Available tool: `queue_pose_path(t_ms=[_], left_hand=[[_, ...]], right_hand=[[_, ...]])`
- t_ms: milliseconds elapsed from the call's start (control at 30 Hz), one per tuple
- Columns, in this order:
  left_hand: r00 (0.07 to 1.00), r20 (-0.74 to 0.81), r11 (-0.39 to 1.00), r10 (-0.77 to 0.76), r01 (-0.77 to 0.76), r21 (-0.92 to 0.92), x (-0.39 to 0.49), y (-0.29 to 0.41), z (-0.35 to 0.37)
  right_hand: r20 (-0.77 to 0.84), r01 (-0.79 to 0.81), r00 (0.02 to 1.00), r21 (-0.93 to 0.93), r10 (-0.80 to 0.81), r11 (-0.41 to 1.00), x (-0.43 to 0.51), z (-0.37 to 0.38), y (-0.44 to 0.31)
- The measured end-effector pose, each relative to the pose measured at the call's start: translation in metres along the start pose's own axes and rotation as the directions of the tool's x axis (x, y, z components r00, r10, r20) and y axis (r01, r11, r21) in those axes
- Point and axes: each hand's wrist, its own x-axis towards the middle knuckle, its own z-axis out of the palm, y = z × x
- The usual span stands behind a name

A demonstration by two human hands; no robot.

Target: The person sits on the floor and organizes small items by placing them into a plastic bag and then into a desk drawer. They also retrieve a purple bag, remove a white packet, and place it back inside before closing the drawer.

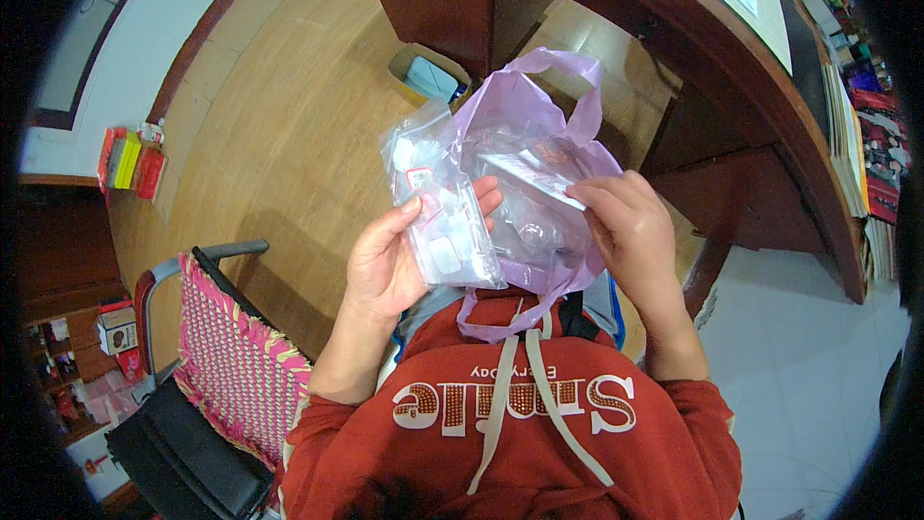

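My left hand (390, 253) grips a clear zip-lock plastic bag (451, 231) with its thumb on top. Inside that bag are white pieces, something pinkish and a small label with a red border. To its right, a purple plastic carrier bag (512, 97) stands open on my lap, its handles loose. Clear plastic packets (530, 227) lie within it. My right hand (624, 224) pinches the end of a flat white packet or folded paper (534, 177) at the carrier bag's mouth. The other end of this piece lies among the packets.
A curved dark wooden desk (751, 72) runs along the right, with papers and stacked books on it. An open cardboard box (411, 90) stands on the wooden floor beyond the carrier bag. At the left is a chair (238, 361) with a pink woven cover.
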Motion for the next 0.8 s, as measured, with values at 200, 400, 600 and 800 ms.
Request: queue_pose_path(t_ms=[200, 400, 600, 800], left_hand=[[0.997, -0.072, 0.998, 0.034, -0.038, -0.056, -0.010, 0.004, -0.015], [0.995, -0.053, 0.997, 0.079, -0.079, -0.007, -0.009, 0.005, -0.006], [0.989, -0.090, 0.967, -0.118, 0.135, 0.215, -0.012, -0.008, -0.016], [0.981, -0.079, 0.970, -0.180, 0.190, 0.154, -0.008, -0.020, -0.012]], right_hand=[[-0.104, -0.043, 0.991, 0.323, 0.080, 0.945, -0.018, -0.012, 0.002], [-0.222, 0.129, 0.975, 0.469, -0.025, 0.874, -0.020, -0.017, 0.022], [-0.182, 0.082, 0.981, 0.689, 0.062, 0.720, -0.014, -0.010, 0.029], [-0.155, 0.018, 0.896, 0.948, 0.416, 0.316, -0.008, 0.009, 0.006]])
